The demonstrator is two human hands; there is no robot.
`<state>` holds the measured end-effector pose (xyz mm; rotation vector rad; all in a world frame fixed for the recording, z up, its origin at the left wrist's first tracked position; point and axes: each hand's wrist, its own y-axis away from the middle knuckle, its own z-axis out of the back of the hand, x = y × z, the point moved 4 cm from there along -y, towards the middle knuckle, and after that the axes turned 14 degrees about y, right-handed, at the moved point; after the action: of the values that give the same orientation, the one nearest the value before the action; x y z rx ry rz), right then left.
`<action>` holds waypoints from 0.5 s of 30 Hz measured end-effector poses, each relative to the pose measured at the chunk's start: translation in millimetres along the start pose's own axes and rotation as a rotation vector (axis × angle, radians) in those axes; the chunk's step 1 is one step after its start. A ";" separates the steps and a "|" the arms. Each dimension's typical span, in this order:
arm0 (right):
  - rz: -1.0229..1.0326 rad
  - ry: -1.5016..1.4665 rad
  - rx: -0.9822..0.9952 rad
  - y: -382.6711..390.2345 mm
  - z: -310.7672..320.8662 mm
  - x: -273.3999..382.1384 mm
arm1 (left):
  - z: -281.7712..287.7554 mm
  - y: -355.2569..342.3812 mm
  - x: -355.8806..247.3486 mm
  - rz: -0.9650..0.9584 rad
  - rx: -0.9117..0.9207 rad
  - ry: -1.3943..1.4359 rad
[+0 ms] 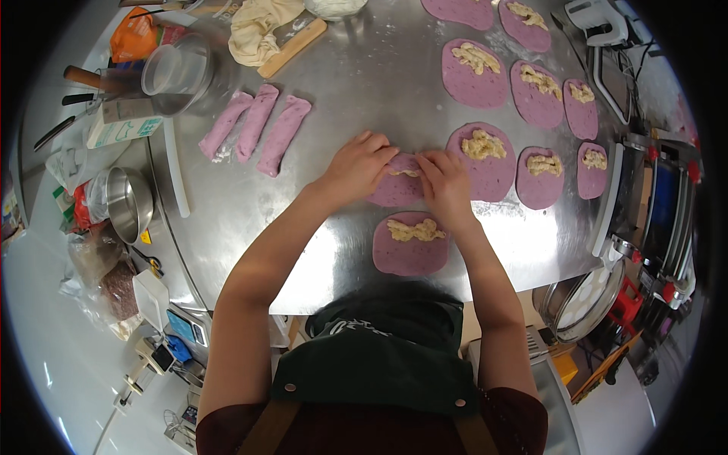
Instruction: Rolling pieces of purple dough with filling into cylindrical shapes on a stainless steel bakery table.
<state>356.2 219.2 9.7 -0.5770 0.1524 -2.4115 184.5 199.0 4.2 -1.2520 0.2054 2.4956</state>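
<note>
Both my hands are on one flat piece of purple dough (394,196) on the steel table. My left hand (359,167) pinches the left end of its far edge, and my right hand (446,186) pinches the right end. That far edge is folded over a strip of pale yellow filling (404,173), which still shows between my fingers. Closer to me lies another purple dough piece (410,262) topped with filling (415,230). A wider dough oval (489,178) with filling lies just right of my right hand. Three rolled purple dough logs (258,125) lie to the left.
More filled dough ovals (537,114) spread across the right of the steel table (341,98). At the far left are a wooden rolling pin (294,48), pale dough (262,26), a clear plastic tub (176,72), knives (57,130) and a carton (125,121). A machine (667,220) stands off the right edge.
</note>
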 end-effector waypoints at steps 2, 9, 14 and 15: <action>0.018 0.015 -0.022 4.7 0.7 1.7 | -1.2 0.6 0.2 0.002 -0.007 -0.007; -0.065 -0.053 -0.051 -5.8 1.5 -4.1 | 0.3 -5.3 2.5 0.027 0.012 0.016; 0.003 0.032 0.057 -16.8 -5.1 1.9 | -0.7 -6.7 1.6 0.032 0.038 -0.024; 0.013 0.039 0.095 -16.7 -7.4 3.5 | -1.5 -7.3 0.0 0.030 0.050 -0.045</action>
<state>341.0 229.8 8.5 -0.4848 0.0573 -2.4036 188.3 205.4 3.4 -1.1803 0.2751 2.5252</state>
